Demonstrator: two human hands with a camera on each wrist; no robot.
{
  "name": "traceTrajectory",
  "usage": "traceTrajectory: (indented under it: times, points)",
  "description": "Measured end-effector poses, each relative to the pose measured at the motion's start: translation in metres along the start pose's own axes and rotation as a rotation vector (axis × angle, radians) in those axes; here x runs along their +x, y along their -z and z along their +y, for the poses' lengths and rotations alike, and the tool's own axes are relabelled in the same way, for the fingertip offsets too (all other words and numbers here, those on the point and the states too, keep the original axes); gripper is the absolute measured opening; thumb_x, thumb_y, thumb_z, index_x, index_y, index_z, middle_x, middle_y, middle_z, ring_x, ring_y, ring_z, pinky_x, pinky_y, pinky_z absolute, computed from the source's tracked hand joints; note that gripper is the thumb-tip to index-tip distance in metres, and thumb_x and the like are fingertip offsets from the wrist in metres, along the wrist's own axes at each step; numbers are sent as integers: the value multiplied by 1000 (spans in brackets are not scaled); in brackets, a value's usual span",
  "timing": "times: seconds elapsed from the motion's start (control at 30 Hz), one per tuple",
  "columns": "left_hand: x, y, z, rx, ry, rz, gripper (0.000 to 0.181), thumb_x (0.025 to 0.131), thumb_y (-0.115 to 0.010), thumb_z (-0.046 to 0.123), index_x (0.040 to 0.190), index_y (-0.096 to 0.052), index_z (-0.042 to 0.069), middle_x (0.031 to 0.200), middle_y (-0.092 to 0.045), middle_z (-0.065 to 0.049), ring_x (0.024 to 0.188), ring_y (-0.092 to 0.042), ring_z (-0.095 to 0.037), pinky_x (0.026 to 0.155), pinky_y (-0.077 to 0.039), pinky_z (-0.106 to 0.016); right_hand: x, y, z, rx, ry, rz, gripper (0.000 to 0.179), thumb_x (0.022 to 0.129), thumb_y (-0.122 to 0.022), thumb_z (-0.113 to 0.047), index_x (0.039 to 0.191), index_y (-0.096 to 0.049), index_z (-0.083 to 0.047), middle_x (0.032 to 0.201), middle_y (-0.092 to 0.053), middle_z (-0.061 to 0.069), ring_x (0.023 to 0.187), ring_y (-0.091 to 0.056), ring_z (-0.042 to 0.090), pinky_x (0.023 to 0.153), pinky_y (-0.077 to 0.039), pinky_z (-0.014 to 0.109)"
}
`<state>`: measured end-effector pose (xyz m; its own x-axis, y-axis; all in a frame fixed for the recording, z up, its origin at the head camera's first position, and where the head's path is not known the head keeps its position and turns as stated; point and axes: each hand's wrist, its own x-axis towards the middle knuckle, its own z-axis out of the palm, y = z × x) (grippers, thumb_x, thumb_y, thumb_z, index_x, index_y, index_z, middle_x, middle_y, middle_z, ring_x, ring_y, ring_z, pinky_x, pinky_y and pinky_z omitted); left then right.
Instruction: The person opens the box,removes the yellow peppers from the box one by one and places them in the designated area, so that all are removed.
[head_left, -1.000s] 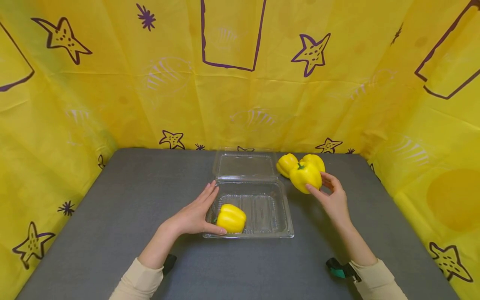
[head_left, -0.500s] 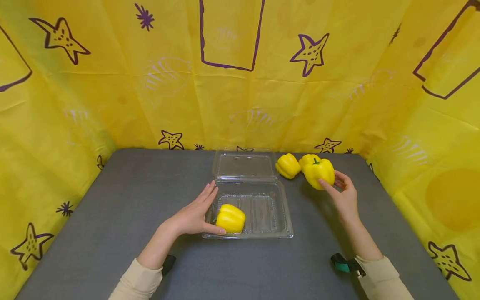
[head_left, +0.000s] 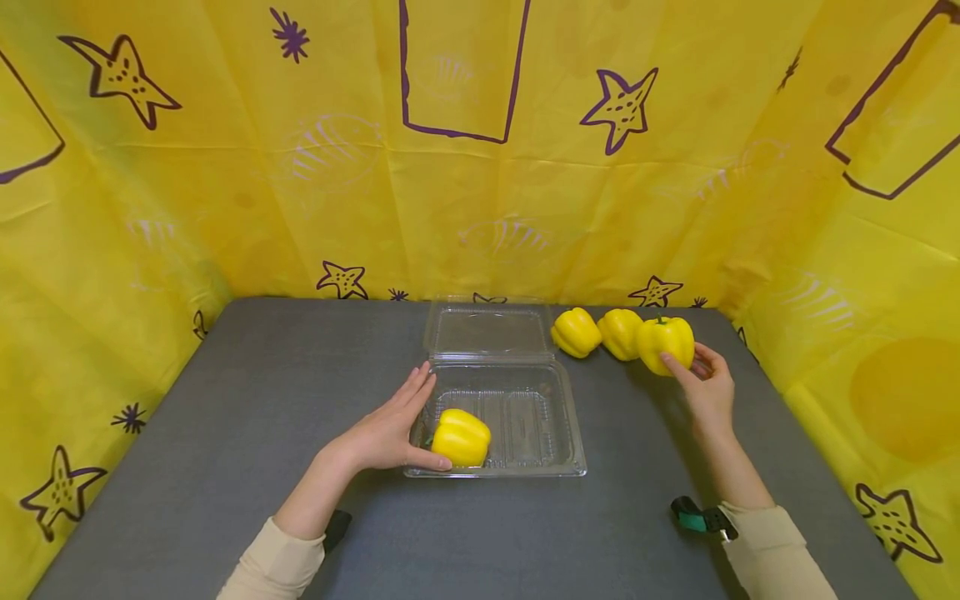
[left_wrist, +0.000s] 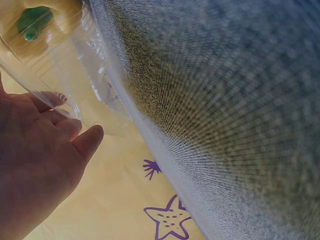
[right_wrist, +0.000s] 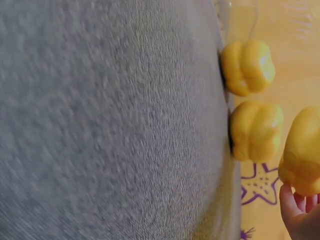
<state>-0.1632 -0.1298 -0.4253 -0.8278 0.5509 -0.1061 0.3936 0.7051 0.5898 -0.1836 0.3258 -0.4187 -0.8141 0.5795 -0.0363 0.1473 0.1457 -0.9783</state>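
A yellow bell pepper [head_left: 666, 346] with a green stem is held in my right hand [head_left: 711, 387], thumb at its front and fingers at its right side. In the right wrist view this pepper [right_wrist: 302, 152] appears raised off the grey table. My left hand [head_left: 386, 429] rests along the left side of an open clear plastic clamshell container [head_left: 528, 471], fingers extended and thumb at the front rim. Inside the container, at its front left, another yellow bell pepper [head_left: 461, 437] lies on its side, stem toward my left hand.
Two more yellow bell peppers, one [head_left: 576, 332] beside the container's lid [head_left: 487, 329] and one [head_left: 619, 334] to its right, sit at the back of the grey table [head_left: 300, 367]. Yellow patterned cloth [head_left: 480, 183] hangs behind and on both sides.
My right hand has carried its pepper rightward, from in front of the two back peppers to the right of them. My left hand and the container stay in place.
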Motion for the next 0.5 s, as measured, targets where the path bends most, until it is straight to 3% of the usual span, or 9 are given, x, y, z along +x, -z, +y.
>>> traceTrajectory:
  times: [0.5]
  points:
    - [0, 0, 1, 2, 16, -13, 130, 65, -79, 67, 157, -9, 6, 163, 9, -3, 149, 4, -24, 113, -21, -55, 24, 6, 4, -62, -40, 73, 74, 78, -82, -38, 137, -47, -12, 108, -50, -13, 92, -48, 1, 74, -43, 10]
